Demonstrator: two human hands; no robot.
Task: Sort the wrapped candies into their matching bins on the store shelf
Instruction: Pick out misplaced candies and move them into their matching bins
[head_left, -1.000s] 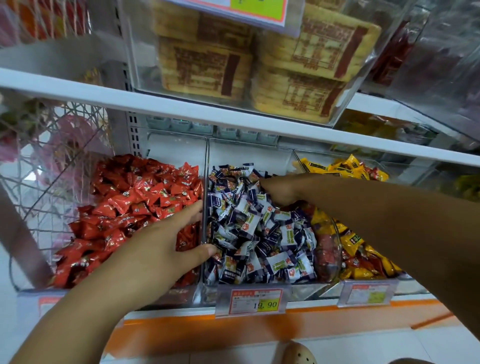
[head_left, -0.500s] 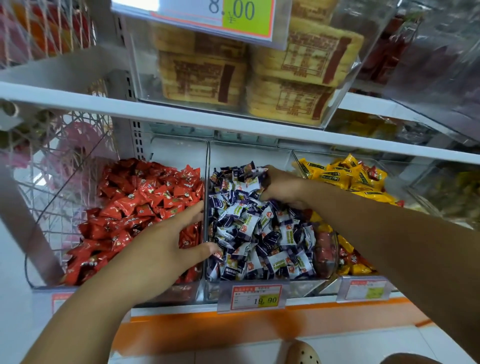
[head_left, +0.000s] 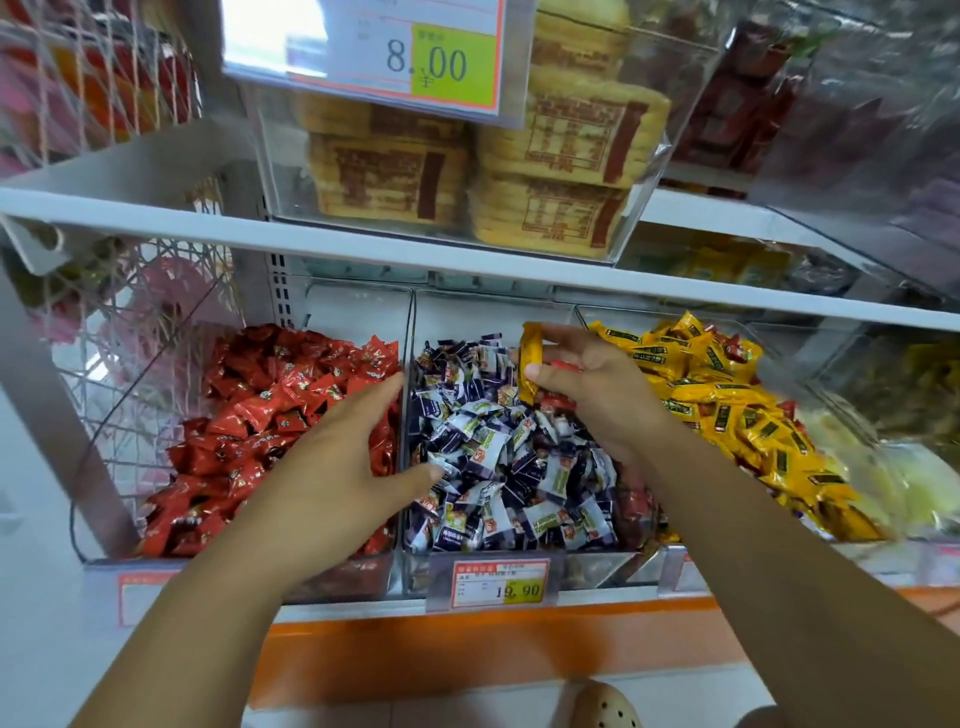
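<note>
Three clear bins stand side by side on the lower shelf: red candies (head_left: 270, 410) on the left, blue-and-white candies (head_left: 498, 467) in the middle, yellow candies (head_left: 727, 410) on the right. My right hand (head_left: 597, 395) hovers over the back of the middle bin, pinching a yellow-wrapped candy (head_left: 531, 361) upright between thumb and fingers; something red also shows under its fingers. My left hand (head_left: 343, 462) rests spread on the divider between the red and middle bins, holding nothing.
An upper shelf edge (head_left: 467, 262) runs close above the bins, carrying a clear box of yellow biscuit packs (head_left: 467, 176) with an 8.00 price tag. A wire basket (head_left: 119, 332) stands at the left. A 19.90 label (head_left: 501, 583) hangs below the middle bin.
My right hand has come up out of the blue-and-white candies with a yellow candy now visible in its fingers. The left hand has stayed on the divider.
</note>
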